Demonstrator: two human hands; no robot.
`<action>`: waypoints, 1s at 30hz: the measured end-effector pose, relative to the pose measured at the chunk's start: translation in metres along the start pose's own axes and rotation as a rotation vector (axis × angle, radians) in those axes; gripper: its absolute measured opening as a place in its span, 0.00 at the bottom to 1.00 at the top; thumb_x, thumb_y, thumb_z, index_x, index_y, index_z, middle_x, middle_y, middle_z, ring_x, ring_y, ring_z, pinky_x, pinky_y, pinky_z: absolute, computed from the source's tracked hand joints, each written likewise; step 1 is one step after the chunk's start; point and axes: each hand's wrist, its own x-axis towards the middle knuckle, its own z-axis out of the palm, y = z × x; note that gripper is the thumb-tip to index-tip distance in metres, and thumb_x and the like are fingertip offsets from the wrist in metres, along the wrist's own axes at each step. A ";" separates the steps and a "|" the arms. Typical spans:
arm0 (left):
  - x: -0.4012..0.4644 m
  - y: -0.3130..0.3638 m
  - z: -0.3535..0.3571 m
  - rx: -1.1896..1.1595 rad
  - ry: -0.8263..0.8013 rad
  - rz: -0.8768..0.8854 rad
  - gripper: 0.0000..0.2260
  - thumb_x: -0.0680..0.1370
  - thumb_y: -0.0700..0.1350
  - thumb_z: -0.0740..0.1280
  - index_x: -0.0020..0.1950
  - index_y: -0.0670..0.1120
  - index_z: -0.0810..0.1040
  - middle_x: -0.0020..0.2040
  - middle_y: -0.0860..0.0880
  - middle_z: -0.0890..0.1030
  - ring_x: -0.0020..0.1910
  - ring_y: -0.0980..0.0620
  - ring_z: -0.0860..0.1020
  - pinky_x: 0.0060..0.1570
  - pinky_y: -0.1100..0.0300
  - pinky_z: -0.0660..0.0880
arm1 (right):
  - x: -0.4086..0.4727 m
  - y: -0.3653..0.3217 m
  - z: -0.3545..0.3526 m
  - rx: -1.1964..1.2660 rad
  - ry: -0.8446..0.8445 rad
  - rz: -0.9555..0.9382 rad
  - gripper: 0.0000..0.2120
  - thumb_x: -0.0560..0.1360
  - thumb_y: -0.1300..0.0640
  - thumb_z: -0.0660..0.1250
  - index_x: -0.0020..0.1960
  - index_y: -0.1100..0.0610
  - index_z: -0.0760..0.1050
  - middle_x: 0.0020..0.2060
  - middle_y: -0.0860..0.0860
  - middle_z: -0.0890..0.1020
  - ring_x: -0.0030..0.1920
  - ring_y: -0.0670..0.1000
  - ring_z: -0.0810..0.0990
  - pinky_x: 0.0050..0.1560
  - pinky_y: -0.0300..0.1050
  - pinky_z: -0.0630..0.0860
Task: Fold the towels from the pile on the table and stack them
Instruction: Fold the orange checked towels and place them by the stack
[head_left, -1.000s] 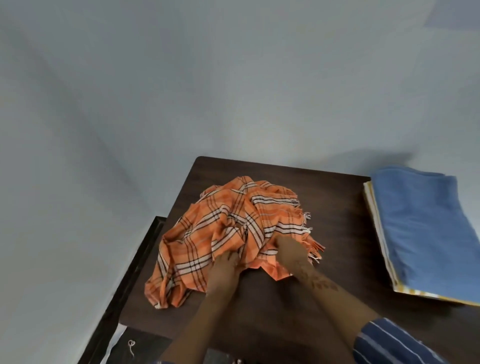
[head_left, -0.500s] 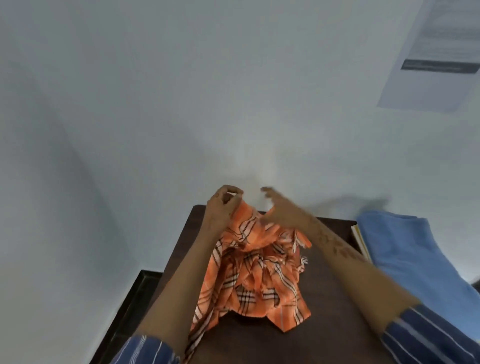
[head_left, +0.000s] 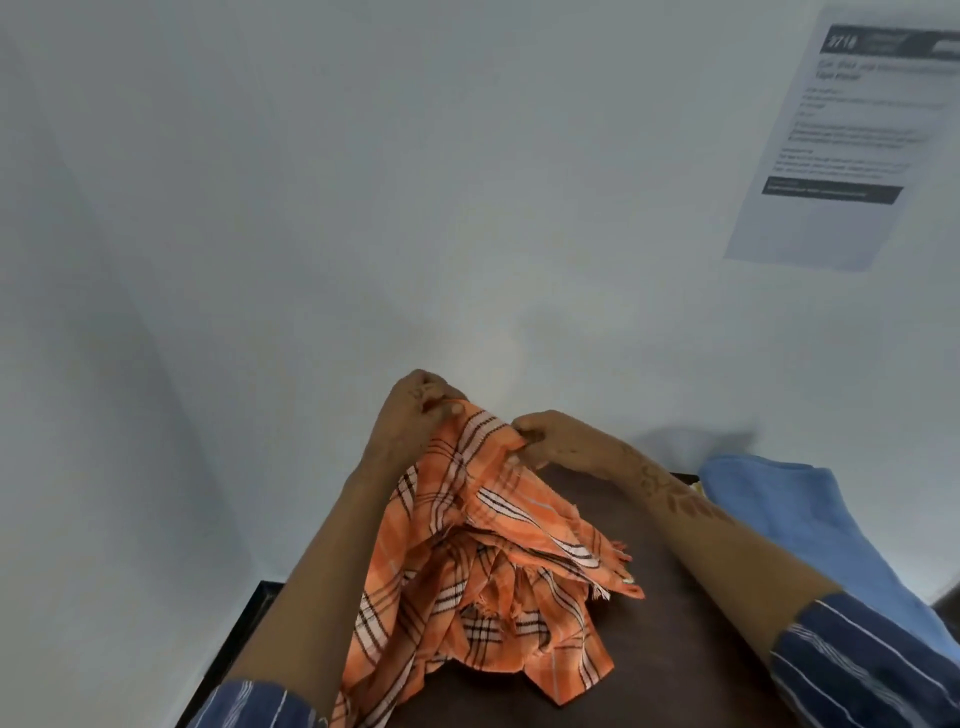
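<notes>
An orange plaid towel (head_left: 483, 551) hangs in the air above a dark wooden tabletop (head_left: 665, 649), bunched and twisted, its lower folds and fringed ends trailing onto the wood. The left hand (head_left: 415, 410) pinches its top edge, fingers curled tight around the cloth. Just beside it, the right hand (head_left: 556, 439) pinches the same edge, fingers also closed on the fabric. To the right, a folded blue towel (head_left: 810, 530) lies on a stack at the tabletop's edge. A printed paper sheet (head_left: 852, 135) hangs on the pale wall behind. The risk from here is that the hands sit close together on one edge: if they miss the true corners, the cloth may stay twisted and fold crookedly, or slip and drop.
</notes>
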 end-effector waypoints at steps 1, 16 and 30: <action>0.005 -0.002 -0.004 0.046 0.039 0.001 0.11 0.70 0.45 0.71 0.51 0.45 0.79 0.50 0.51 0.79 0.53 0.54 0.75 0.56 0.59 0.72 | -0.002 0.001 -0.004 0.083 0.074 -0.006 0.08 0.70 0.53 0.68 0.42 0.57 0.78 0.39 0.51 0.79 0.41 0.49 0.77 0.46 0.45 0.72; -0.040 0.017 0.048 0.017 0.408 0.009 0.10 0.74 0.36 0.63 0.47 0.50 0.79 0.49 0.50 0.79 0.48 0.51 0.77 0.51 0.56 0.75 | -0.015 -0.027 0.006 0.036 0.457 -0.006 0.13 0.68 0.47 0.74 0.35 0.55 0.76 0.27 0.48 0.75 0.29 0.45 0.71 0.32 0.40 0.66; -0.084 -0.027 -0.006 -0.068 0.949 -0.335 0.10 0.77 0.38 0.59 0.54 0.39 0.77 0.56 0.41 0.78 0.55 0.45 0.75 0.45 0.72 0.64 | -0.101 0.104 0.092 -0.119 0.197 0.399 0.08 0.77 0.57 0.63 0.47 0.56 0.80 0.36 0.45 0.77 0.37 0.43 0.75 0.45 0.43 0.73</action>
